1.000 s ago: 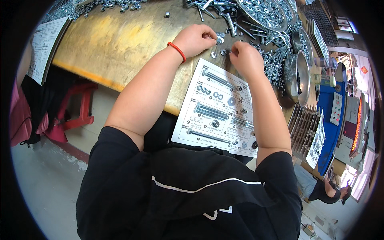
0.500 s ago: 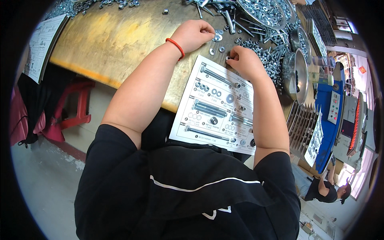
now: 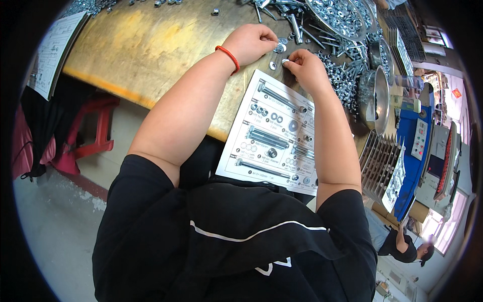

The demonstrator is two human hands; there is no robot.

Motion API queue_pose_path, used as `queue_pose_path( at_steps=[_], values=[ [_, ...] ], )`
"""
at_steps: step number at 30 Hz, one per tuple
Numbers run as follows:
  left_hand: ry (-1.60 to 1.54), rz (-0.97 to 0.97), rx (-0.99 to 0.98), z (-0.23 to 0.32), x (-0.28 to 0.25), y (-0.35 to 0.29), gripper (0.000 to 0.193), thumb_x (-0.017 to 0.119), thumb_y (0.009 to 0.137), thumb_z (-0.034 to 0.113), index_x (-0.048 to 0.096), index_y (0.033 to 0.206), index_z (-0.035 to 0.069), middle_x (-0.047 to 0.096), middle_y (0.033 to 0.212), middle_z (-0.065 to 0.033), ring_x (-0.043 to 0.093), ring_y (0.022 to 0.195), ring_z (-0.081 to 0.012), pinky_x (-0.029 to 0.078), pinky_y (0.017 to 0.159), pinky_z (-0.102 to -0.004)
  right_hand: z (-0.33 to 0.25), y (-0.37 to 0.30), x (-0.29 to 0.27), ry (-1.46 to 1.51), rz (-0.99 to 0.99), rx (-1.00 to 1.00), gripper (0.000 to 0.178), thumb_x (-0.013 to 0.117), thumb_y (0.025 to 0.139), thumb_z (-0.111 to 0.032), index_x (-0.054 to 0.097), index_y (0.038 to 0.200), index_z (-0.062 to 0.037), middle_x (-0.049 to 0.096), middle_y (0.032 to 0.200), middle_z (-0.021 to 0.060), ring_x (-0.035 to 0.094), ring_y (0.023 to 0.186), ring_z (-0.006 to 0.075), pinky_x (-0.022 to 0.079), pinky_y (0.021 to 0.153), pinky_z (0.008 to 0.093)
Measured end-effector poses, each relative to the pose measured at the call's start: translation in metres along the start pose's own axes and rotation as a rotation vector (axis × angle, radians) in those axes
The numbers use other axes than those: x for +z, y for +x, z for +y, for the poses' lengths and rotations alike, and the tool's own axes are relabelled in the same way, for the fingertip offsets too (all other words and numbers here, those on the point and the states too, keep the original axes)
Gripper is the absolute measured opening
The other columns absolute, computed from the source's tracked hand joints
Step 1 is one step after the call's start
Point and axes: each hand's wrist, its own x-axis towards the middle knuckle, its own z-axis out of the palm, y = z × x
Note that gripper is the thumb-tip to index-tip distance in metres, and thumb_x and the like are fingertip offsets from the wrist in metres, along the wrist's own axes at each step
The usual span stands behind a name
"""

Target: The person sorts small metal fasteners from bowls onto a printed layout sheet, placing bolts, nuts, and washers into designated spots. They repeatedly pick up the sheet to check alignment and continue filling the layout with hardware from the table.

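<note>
My right hand pinches a small flat washer between thumb and forefinger, just above the table. A loose washer lies on the wood left of it. Curled fingers of my left hand, with a red cord at the wrist, rest at the edge of a small cluster of washers. Whether those fingers hold a washer is hidden. Below both hands, a printed sheet with pictures of bolts, nuts and washers overhangs the table's front edge.
A heap of nuts and long bolts spreads right of my hands. Metal bowls stand along the right, one full of washers. A worn wooden table stretches left. A red stool stands below; another person is far right.
My right hand has moved forward and now pinches a washer; one of two loose washers is gone from the table. My left hand stays by the cluster.
</note>
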Motion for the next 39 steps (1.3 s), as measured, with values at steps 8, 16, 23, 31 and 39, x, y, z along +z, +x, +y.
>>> queue_pose_path(
  at_steps=[8,16,23,31,39],
  values=[
    [-0.017,0.018,0.04,-0.01,0.004,0.004,0.021,0.067,0.086,0.02,0.072,0.099,0.004,0.07,0.086,-0.0065,0.064,0.079,-0.0153,0.051,0.074,-0.0279,-0.029,-0.014,-0.001,-0.044,-0.142,-0.258,0.015,0.07,0.082,-0.012,0.066,0.093,-0.0021,0.068,0.082,0.0132,0.065,0.076,0.0303,0.051,0.072,0.0386],
    [-0.025,0.033,0.062,-0.015,0.004,0.008,0.014,0.066,0.083,0.011,0.071,0.092,0.001,0.069,0.078,-0.0044,0.061,0.071,-0.0101,0.051,0.066,-0.026,-0.026,-0.061,-0.023,-0.18,-0.093,-0.315,0.015,0.069,0.083,-0.013,0.062,0.093,-0.0039,0.062,0.074,0.0126,0.059,0.066,0.027,0.047,0.063,0.0364],
    [-0.246,0.061,0.062,-0.033,0.007,0.012,0.01,0.064,0.086,0.006,0.069,0.094,0.001,0.067,0.082,-0.0023,0.06,0.074,-0.0098,0.049,0.067,-0.0245,0.022,-0.201,-0.053,-0.315,-0.332,-0.262,0.007,0.065,0.075,-0.009,0.061,0.08,-0.0054,0.062,0.077,0.0145,0.061,0.076,0.0351,0.048,0.066,0.0426],
    [-0.24,0.101,0.121,-0.041,0.01,0.017,0.008,0.064,0.088,0.005,0.069,0.095,0.004,0.066,0.081,0.0014,0.054,0.067,-0.0054,0.043,0.059,-0.0207,0.049,-0.248,-0.04,-0.438,-0.248,-0.157,0.013,0.06,0.079,-0.004,0.065,0.09,-0.0082,0.065,0.088,0.0121,0.064,0.084,0.0328,0.052,0.072,0.0421],
    [-0.142,0.18,0.131,-0.046,0.007,0.017,0.008,0.066,0.087,0.005,0.069,0.094,0.004,0.066,0.081,0.0008,0.056,0.07,-0.0065,0.046,0.063,-0.0226,0.014,-0.237,-0.009,-0.083,-0.015,-0.174,0.021,0.068,0.082,-0.018,0.066,0.098,-0.0054,0.065,0.091,0.0142,0.064,0.087,0.0339,0.052,0.076,0.0432]
  ],
)
